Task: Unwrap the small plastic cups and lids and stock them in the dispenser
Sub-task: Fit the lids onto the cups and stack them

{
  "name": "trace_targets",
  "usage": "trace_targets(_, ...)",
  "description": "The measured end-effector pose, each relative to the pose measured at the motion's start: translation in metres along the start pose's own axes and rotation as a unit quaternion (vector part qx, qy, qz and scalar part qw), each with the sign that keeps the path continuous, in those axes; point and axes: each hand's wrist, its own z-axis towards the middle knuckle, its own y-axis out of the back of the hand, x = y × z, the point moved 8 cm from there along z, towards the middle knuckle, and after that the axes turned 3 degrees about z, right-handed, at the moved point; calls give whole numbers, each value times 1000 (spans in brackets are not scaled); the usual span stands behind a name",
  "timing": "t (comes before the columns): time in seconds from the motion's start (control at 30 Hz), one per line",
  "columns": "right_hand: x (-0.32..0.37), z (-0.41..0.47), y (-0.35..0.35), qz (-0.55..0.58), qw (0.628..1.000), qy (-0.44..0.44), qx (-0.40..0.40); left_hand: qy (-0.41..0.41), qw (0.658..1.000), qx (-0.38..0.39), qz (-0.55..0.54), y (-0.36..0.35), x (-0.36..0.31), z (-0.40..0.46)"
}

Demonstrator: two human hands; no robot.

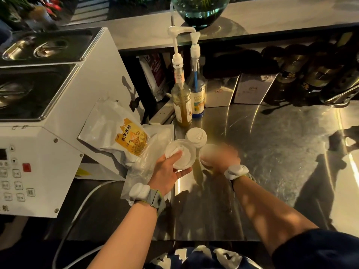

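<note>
My left hand point(168, 172) grips the cups point(180, 156) with loose wrap point(139, 169) trailing off them that could snag, the lids point(196, 137) stand just behind, and my right hand point(221, 159), blurred, seems curled round another stack point(208, 152) that might slip.

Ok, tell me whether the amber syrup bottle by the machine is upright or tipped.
Upright. The amber syrup bottle stands on its base on the steel counter, pump pointing straight up.
</note>
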Motion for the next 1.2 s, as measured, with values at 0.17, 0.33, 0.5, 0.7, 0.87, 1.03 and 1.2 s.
trace_targets(0.17, 5, 4, -3, -18, 1000, -15, -8, 2, 999, 1, 36, 3, 9, -1)
trace_targets(0.33, 23, 7, -14, -96, 995, 15, -5, 17, 1000, -4, -4, 2, 13, -2)
trace_targets(0.5, 26, 12, -14, -128, 990, 52, 4, 17, 1000, -4, -20, 1, 8, -9)
trace_targets(0.7, 18, 12, -11, -90, 994, 58, 10, 18, 1000, -14, -14, 5, 10, -12)
trace_targets(0.87, 5, 18, -8, 33, 999, 11, 32, 11, 1000, -14, 6, 3, 9, -12)
trace_targets(1.03, -8, 17, -8, 224, 973, -23, 52, 23, 1000, -5, 9, -5, 13, -13)
trace_targets(1.2, 18, -7, 1, 501, 856, 33, 120, 36, 999, 8, 27, -11, 23, -13)
